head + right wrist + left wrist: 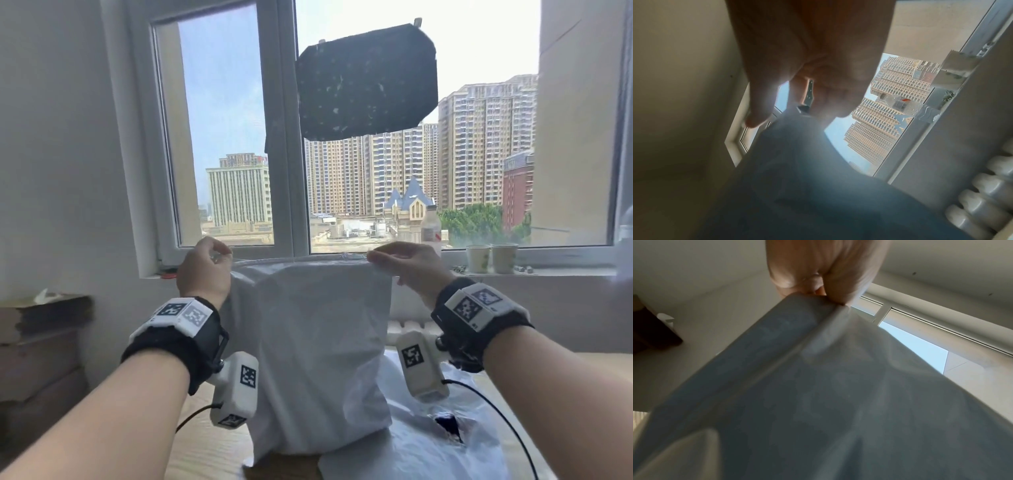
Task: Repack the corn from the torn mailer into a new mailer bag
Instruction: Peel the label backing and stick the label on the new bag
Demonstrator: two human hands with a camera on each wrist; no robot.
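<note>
Holding up the new white plastic mailer bag (308, 342) by its top edge, bottom resting on the pale wooden table (212, 445). Left hand (203, 265) pinching the left corner, right hand (407, 263) pinching the right, fingers curled tight on the rim. Torn white mailer with a dark hole (448, 428) lying flat just beside it on the right. Can't see the corn; probably inside already, judging by the bulge. Best to shake gently, keep both pinches level, then fold the flap.
</note>
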